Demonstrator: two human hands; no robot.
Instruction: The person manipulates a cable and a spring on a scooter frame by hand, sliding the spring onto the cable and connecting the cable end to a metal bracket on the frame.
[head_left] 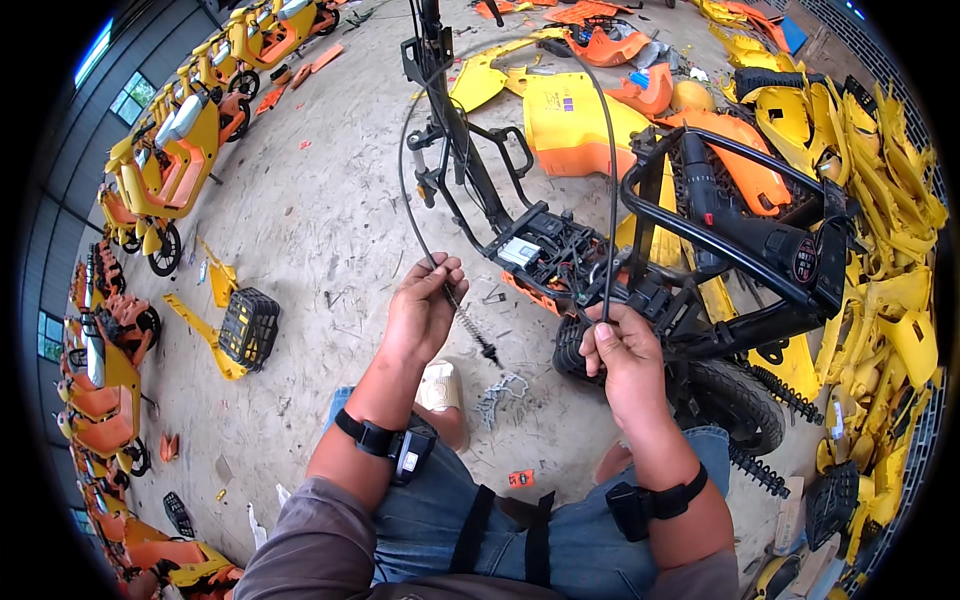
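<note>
Head view: The black cable (614, 180) extends between the two hands and forms a tall arch above them, in front of the black frame (765, 325) of a partly stripped vehicle. The left hand (425, 300) grips the cable in a narrow pinch near its spring-covered end (468, 322); this end projects below the hand, toward the lower right, and terminates in a dark tip. The right hand (622, 355) pinches the other strand between thumb and fingers, just beside the frame.

Markings: A dark round label (803, 258) with reddish print is fixed to the black housing (765, 240) on the right. Purple square marks (568, 103) appear on the yellow panel (560, 135). A small orange tag (521, 479) with dark print lies on the floor (330, 150).
</note>
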